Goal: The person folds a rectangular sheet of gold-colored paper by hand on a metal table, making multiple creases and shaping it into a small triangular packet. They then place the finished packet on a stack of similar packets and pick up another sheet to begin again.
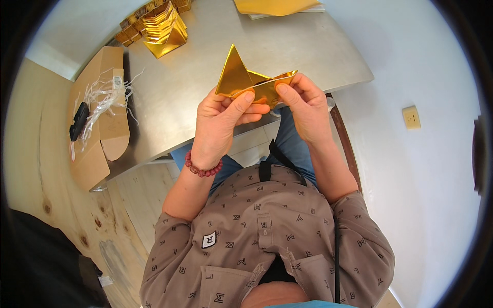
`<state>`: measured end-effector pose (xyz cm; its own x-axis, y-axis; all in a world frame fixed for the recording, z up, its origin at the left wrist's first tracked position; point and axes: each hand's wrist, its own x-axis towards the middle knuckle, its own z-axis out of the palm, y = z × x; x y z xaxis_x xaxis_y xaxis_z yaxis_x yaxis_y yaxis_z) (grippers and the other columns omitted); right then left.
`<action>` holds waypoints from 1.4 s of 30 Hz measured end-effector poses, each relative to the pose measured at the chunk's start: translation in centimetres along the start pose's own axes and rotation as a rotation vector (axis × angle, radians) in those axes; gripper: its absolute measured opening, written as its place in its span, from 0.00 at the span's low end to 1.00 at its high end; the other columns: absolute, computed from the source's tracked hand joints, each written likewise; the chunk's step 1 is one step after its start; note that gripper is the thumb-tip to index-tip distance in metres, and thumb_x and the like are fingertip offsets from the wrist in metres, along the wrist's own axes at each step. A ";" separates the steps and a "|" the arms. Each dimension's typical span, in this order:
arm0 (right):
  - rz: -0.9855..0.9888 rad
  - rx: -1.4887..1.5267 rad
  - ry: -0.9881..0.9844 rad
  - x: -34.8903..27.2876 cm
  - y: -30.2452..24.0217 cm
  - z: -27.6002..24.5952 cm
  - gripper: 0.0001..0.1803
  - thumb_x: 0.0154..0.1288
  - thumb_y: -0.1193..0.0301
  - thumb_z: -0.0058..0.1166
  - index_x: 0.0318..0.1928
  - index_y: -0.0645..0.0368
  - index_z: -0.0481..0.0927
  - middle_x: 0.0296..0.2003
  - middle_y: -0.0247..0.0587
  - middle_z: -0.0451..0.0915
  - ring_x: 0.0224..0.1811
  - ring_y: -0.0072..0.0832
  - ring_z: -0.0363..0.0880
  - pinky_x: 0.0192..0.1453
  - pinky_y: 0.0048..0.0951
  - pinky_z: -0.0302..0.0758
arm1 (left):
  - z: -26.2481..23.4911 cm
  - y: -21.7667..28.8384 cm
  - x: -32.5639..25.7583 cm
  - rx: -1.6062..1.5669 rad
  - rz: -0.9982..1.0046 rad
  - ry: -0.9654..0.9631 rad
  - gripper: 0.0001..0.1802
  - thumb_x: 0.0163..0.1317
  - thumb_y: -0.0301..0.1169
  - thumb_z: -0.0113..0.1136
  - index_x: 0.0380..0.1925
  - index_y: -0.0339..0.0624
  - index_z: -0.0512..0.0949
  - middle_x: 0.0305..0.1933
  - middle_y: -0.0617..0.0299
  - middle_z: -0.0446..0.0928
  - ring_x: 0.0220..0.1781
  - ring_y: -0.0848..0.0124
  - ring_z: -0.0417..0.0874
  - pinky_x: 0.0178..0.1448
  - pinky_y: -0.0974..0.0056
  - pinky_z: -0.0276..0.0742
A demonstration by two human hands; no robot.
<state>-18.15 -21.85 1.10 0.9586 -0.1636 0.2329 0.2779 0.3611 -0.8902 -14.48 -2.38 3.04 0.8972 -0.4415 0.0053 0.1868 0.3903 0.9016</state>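
Note:
Between my two hands is a sheet of shiny gold foil paper (pixel 235 72), partly folded, with one tall pointed corner standing up at its left. My left hand (pixel 228 109) pinches its lower left part, thumb on the near face and fingers behind. At the other end my right hand (pixel 304 105) grips the paper's right fold between thumb and fingers. The paper is held in the air over the near edge of the metal table (pixel 200 49). A red bead bracelet (pixel 203 170) circles my left wrist.
Nested folded gold pieces (pixel 165 35) lie at the table's far left, before rows of more gold pieces (pixel 132 32). Flat gold sheets (pixel 277 6) are stacked at the far edge. At left, a cardboard box (pixel 114 134) bears white plastic strips (pixel 105 97) and a black object (pixel 79 121).

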 end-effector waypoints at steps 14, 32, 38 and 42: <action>0.024 0.034 0.041 0.3 0.7 0.0 0.07 0.79 0.71 0.62 0.45 0.64 0.85 0.38 0.29 0.86 0.41 0.15 0.81 0.50 0.23 0.80 | -0.3 -0.5 0.2 -0.045 -0.035 0.023 0.13 0.79 0.27 0.61 0.58 0.35 0.80 0.50 0.51 0.89 0.46 0.64 0.94 0.50 0.65 0.93; 0.064 0.116 0.093 0.8 2.2 -0.8 0.09 0.80 0.68 0.61 0.46 0.61 0.86 0.39 0.29 0.85 0.41 0.15 0.81 0.50 0.22 0.79 | -0.7 -1.3 0.8 -0.022 -0.036 0.007 0.12 0.79 0.27 0.61 0.57 0.34 0.80 0.50 0.52 0.89 0.46 0.64 0.94 0.49 0.66 0.93; 0.067 0.145 0.077 1.0 2.5 -1.0 0.09 0.80 0.68 0.61 0.46 0.62 0.86 0.39 0.29 0.85 0.41 0.16 0.81 0.50 0.22 0.79 | -0.8 -1.6 1.1 -0.040 -0.029 0.002 0.14 0.81 0.30 0.58 0.59 0.33 0.80 0.50 0.50 0.89 0.47 0.63 0.94 0.48 0.67 0.93; 0.057 0.105 0.103 0.9 2.7 -1.0 0.10 0.80 0.67 0.62 0.47 0.62 0.86 0.38 0.29 0.85 0.40 0.16 0.80 0.49 0.22 0.78 | -0.7 -1.6 1.2 -0.020 -0.043 0.020 0.13 0.80 0.30 0.60 0.58 0.34 0.80 0.50 0.52 0.89 0.47 0.64 0.94 0.48 0.67 0.93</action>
<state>-16.56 -21.93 -1.48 0.9631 -0.2318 0.1371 0.2336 0.4658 -0.8535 -13.39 -2.93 1.31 0.8961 -0.4418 -0.0427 0.2335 0.3875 0.8918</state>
